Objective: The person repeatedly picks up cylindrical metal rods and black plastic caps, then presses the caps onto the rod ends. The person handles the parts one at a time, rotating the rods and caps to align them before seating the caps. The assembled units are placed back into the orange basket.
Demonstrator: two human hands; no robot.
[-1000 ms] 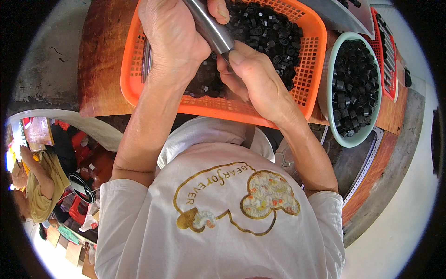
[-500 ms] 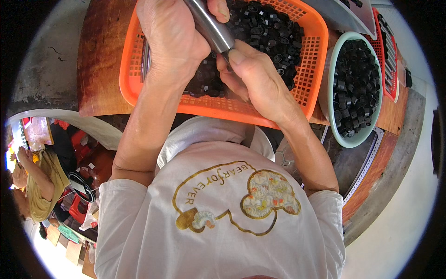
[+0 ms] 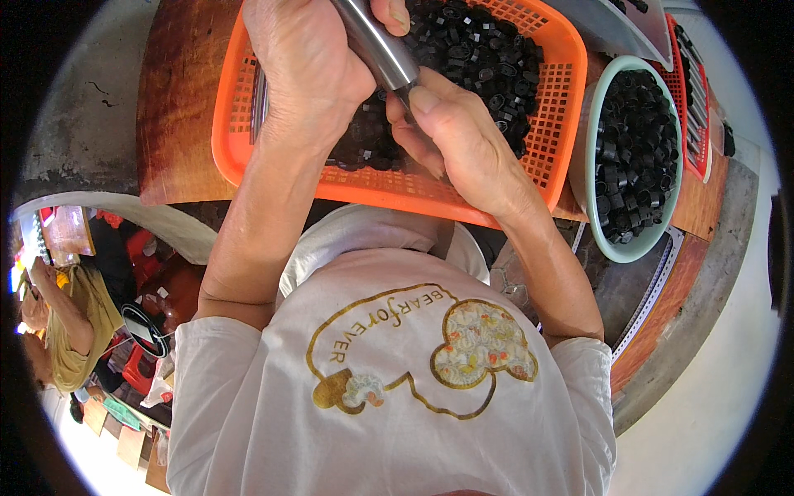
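Observation:
My left hand (image 3: 306,70) is wrapped round a shiny metal tube (image 3: 376,45), which slants down to the right over the orange basket (image 3: 397,194). A small black plastic piece (image 3: 403,94) sits at the tube's lower end. Thumb and fingers of my right hand (image 3: 463,136) pinch this black piece, close against the tube; part of it is hidden by the thumb. Below both hands, the basket holds a heap of small black ring-like plastic pieces (image 3: 475,50).
Right of the basket stands a pale green basin (image 3: 592,149) full of similar black pieces. Beyond it a red basket (image 3: 705,157) holds metal tubes (image 3: 695,91). A grey tray (image 3: 620,33) lies at the far right. Another person (image 3: 74,322) works at the left, past the wooden tabletop (image 3: 178,116).
Both hands keep almost the same place and grip on the tube and black piece. The person at the left has shifted an arm slightly.

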